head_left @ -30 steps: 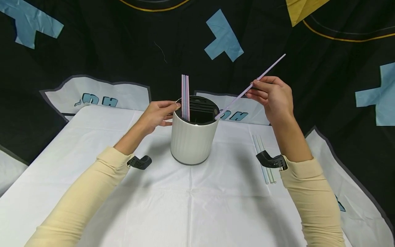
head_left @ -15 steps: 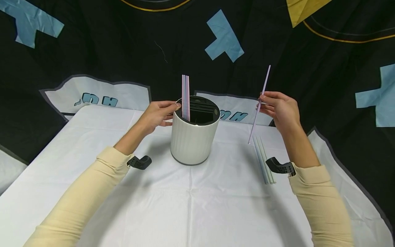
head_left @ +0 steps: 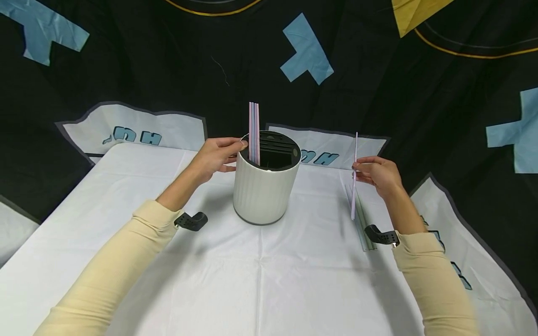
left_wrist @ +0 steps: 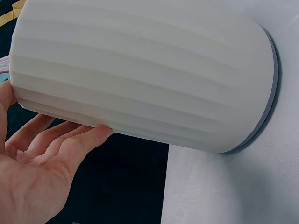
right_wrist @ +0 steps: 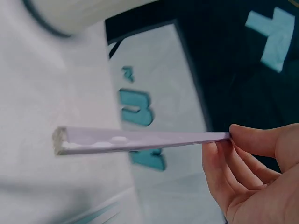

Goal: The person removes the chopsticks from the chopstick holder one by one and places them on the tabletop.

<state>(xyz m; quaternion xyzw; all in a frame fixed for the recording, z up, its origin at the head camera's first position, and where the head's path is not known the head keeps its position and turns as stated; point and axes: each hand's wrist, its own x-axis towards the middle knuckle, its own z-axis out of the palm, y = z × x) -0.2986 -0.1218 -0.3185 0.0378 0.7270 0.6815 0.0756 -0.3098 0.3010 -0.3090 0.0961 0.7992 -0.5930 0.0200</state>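
A white ribbed round holder point(head_left: 265, 193) with a dark, slotted inside stands on the table. Several pink, lilac and blue straws point(head_left: 254, 133) stick up from its left side. My left hand point(head_left: 217, 156) grips the holder at its left rim; the left wrist view shows the fingers point(left_wrist: 86, 137) along the ribbed wall. Well to the right, my right hand point(head_left: 378, 175) pinches a lilac straw point(right_wrist: 140, 140) between thumb and fingertips. That straw is nearly upright, above several pale blue and green straws point(head_left: 364, 228) lying on the table.
A white cloth point(head_left: 210, 284) covers the table. Behind it hangs a black cloth point(head_left: 168, 65) with pale blue and yellow shapes and white lettered panels point(head_left: 159, 133) near the table's back edge.
My right hand has moved the lilac straw away from the holder's rim, right and down over the lying straws, turning it from slanted to nearly upright. The left hand and holder have stayed put.
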